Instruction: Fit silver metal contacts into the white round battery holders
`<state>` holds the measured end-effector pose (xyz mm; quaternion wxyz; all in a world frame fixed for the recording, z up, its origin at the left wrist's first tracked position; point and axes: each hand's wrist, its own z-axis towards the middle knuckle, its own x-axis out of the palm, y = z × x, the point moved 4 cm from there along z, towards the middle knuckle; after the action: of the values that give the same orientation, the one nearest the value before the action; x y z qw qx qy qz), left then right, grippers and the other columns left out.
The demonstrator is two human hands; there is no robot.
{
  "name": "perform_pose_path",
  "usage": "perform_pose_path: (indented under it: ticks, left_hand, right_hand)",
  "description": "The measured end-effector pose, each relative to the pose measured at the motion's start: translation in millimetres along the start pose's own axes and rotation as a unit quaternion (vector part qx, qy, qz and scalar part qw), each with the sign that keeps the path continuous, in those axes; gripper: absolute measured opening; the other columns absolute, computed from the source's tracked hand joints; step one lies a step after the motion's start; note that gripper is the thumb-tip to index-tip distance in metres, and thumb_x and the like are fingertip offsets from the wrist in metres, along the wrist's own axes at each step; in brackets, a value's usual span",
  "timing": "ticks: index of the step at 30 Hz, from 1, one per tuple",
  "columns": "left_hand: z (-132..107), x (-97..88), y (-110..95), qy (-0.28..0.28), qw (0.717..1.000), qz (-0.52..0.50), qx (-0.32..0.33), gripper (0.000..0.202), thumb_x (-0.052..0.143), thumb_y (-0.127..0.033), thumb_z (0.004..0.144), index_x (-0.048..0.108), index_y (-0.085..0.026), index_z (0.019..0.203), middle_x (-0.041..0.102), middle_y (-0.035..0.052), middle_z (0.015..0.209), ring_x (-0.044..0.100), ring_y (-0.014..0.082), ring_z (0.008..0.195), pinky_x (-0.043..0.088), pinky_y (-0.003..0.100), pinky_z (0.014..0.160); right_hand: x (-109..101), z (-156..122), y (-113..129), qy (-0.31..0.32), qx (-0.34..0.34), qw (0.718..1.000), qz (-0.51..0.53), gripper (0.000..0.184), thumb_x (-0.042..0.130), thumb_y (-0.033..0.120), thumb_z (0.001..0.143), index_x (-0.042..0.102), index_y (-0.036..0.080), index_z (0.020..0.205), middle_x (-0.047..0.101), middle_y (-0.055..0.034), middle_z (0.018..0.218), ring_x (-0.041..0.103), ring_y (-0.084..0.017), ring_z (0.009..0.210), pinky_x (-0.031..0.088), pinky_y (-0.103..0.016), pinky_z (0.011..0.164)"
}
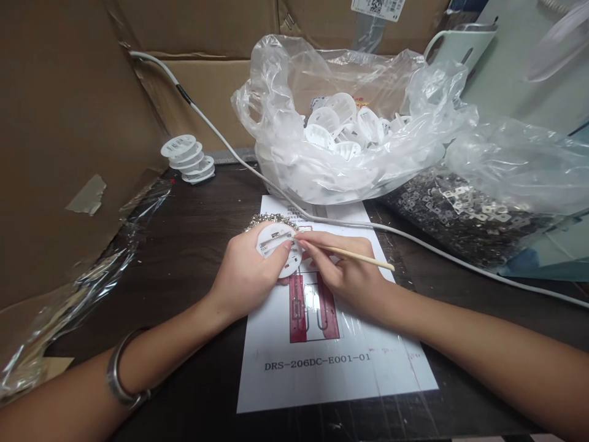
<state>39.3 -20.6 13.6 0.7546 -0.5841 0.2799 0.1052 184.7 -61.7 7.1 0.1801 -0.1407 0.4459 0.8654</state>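
Note:
My left hand (246, 270) grips a round white plastic disc (276, 236) with slots in it, the thumb lying across its face. In my right hand (347, 264) is a thin wooden stick (361, 255), pinched between thumb and fingers. The stick's tip end is at the disc's right edge, by my left thumb; the fingers partly hide the contact. Just behind the disc lies a small heap of metal pieces (269, 218). Both hands are above a printed sheet (317, 383) with a red drawing on it.
A clear plastic bag (313, 175) of white discs stands at the back. To its right is a bag of small metal clips (460, 209). Several discs are stacked (188, 156) at the back left. A white cable (391, 228) crosses the table, and cardboard (50, 153) walls the left side.

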Motion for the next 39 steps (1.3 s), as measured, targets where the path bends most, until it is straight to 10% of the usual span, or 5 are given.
perform_pose_path:
  ticks: [4,10,26,39]
  left_hand:
    - [-0.4,2.6,3.2,0.011,0.993,-0.1,-0.068,0.017,0.062,-0.027,0.079,0.066,-0.017,0.092,0.071,0.0027,0.08,0.066,0.0166,0.061,0.055,0.023,0.046]
    - [-1.7,-1.7,-8.8,0.003,0.999,-0.042,0.015,0.014,0.062,-0.023,0.081,0.067,-0.019,0.093,0.072,0.002,0.091,0.067,0.0173,0.083,0.056,0.024,0.07]
    - [-4.9,-7.5,-7.5,-0.022,1.0,-0.014,0.018,0.01,0.065,-0.025,0.078,0.06,-0.021,0.086,0.065,-0.0039,0.073,0.059,0.0106,0.062,0.048,0.017,0.052]
    - [-6.4,-5.9,-5.1,-0.023,0.996,0.081,0.025,0.01,0.062,-0.027,0.08,0.061,-0.021,0.087,0.068,-0.0019,0.078,0.062,0.0154,0.07,0.048,0.024,0.062]
  right_hand:
    - [-2.1,1.8,3.3,0.012,0.018,1.0,0.011,0.023,0.054,0.015,0.089,0.07,0.01,0.105,0.07,-0.0074,0.107,0.068,-0.015,0.098,0.055,-0.024,0.092]
    - [-0.7,0.3,0.6,-0.01,0.041,0.997,0.057,0.02,0.057,0.016,0.088,0.072,0.014,0.101,0.071,-0.0049,0.105,0.067,-0.015,0.099,0.055,-0.028,0.094]
    - [0.7,-1.7,-16.9,-0.006,0.189,0.94,0.283,0.015,0.063,0.026,0.085,0.072,0.021,0.095,0.07,-0.004,0.089,0.066,-0.015,0.08,0.058,-0.024,0.057]
    - [3.3,-5.8,-17.8,0.019,0.187,0.962,0.2,0.017,0.057,0.027,0.089,0.071,0.019,0.096,0.068,-0.0045,0.103,0.066,-0.013,0.084,0.058,-0.026,0.071]
